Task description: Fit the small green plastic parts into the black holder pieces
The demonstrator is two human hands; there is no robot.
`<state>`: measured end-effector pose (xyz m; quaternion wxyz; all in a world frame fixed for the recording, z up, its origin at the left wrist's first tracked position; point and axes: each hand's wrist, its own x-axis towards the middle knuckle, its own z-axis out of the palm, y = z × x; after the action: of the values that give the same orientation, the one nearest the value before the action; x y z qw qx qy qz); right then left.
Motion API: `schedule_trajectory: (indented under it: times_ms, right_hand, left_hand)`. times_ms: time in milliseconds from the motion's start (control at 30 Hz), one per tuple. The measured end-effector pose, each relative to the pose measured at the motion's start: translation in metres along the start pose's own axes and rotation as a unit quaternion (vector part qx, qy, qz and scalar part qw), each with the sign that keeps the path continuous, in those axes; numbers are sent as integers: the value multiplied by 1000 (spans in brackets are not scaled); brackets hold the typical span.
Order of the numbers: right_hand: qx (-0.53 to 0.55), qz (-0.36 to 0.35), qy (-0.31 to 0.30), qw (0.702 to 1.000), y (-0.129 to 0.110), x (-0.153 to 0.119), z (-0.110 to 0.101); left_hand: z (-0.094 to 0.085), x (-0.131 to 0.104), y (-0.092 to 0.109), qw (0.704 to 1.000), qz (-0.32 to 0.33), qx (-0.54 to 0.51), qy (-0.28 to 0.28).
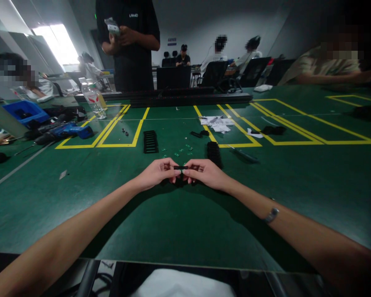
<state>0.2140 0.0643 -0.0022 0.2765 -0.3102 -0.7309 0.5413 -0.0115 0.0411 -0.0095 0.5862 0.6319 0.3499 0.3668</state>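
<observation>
Between my two hands a small black bar-shaped part (pixel 181 167) is held level, just above the green table. My left hand (pixel 161 172) pinches its left end, and my right hand (pixel 201 170) pinches its right end. Small green circuit boards (pixel 177 154) lie scattered right beyond my fingers. A row of black slotted pieces (pixel 150 142) rests ahead of my left hand. Close beyond my right hand stands a stack of black parts (pixel 213 154). The fine shape of the held part is too small to make out.
The green table (pixel 179 231) carries yellow tape lines. At left are a blue power drill (pixel 71 131), a blue bin (pixel 25 112) and a plastic bottle (pixel 94 101). White papers (pixel 217 123) and a knife-like tool (pixel 243 154) lie at right. A person (pixel 132 45) stands across the table.
</observation>
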Motion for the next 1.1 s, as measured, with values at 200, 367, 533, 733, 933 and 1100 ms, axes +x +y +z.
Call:
schedule_trajectory:
  times_ms: [200, 367, 533, 733, 933, 1100]
  right_hand:
    - [18, 8, 3, 1000, 3, 1, -1]
    - [26, 8, -1, 1000, 3, 1, -1]
    - [28, 8, 5, 1000, 3, 1, -1]
    - [22, 8, 6, 1000, 3, 1, 0]
    - [17, 11, 7, 1000, 3, 1, 0]
    - [18, 14, 7, 1000, 3, 2, 0]
  left_hand:
    - [0, 1, -1, 1000, -1, 7, 1]
    - [0, 0, 0, 1000, -5, 7, -1]
    - [1, 0, 0, 1000, -4, 0, -2]
    - [1, 1, -1, 1000, 0, 4, -4]
    - [1, 0, 1, 1000, 2, 7, -8]
    - [1, 0, 1, 1000, 6, 13, -9]
